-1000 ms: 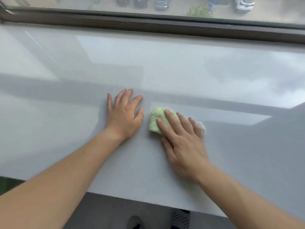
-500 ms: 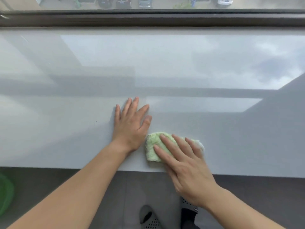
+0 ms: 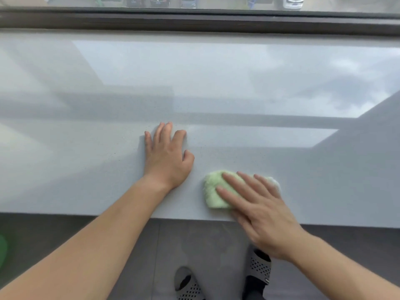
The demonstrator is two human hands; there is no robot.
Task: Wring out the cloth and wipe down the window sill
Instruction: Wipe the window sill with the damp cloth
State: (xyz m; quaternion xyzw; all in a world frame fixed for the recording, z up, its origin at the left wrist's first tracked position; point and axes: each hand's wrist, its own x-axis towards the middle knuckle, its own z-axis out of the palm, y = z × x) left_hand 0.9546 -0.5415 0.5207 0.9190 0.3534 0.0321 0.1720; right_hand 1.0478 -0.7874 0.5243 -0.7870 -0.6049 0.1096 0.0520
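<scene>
A folded light-green cloth (image 3: 213, 191) lies on the wide, glossy grey window sill (image 3: 86, 169), close to its near edge. My right hand (image 3: 259, 215) rests flat on top of the cloth, fingers spread and pressing it down; the cloth's right part is hidden under the fingers. My left hand (image 3: 167, 155) lies palm-down on the bare sill to the left of the cloth, a small gap away, holding nothing.
A dark window frame (image 3: 194, 22) runs along the far side of the sill, with parked cars seen through the glass. Below the sill's near edge is grey tiled floor (image 3: 129, 245) with two dark perforated slippers (image 3: 258, 267). A green object (image 3: 2, 250) shows at the left border.
My right hand has slid the cloth toward the near edge and then to the right, away from my left hand. The left hand stays planted. The view has tilted down, showing more floor.
</scene>
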